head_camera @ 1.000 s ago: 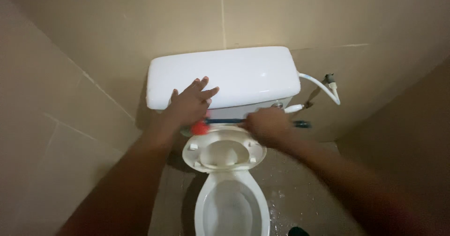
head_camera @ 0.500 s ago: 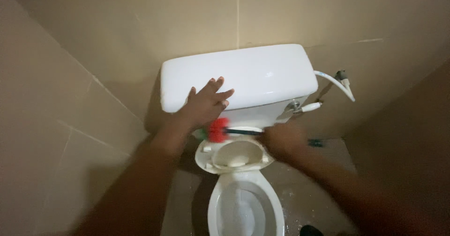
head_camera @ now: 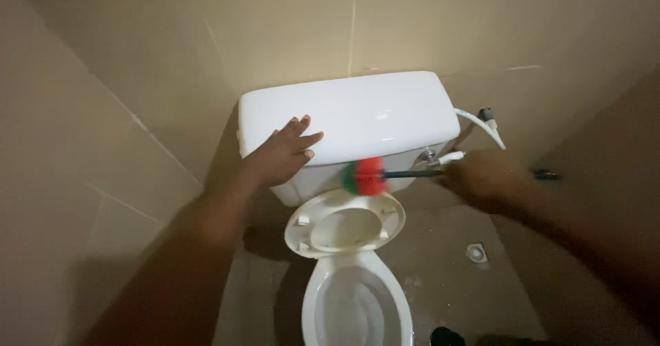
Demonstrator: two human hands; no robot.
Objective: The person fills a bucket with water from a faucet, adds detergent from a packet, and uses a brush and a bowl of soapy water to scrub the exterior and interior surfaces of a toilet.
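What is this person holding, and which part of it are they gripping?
The right hand grips a toilet brush by its dark handle, near the far end from the red-and-green bristles. The left hand holds nothing; it rests flat on the cistern lid.

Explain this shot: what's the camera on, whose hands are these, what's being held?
One view only, from a camera worn on a person's head, looking down at their own two bare hands; no robot. The left hand lies flat on the lid of a white toilet cistern. The right hand, blurred, grips the dark handle of a toilet brush with a red and green head, held against the cistern's front. Below, the seat and lid are raised over the open bowl. Tiled walls surround it.
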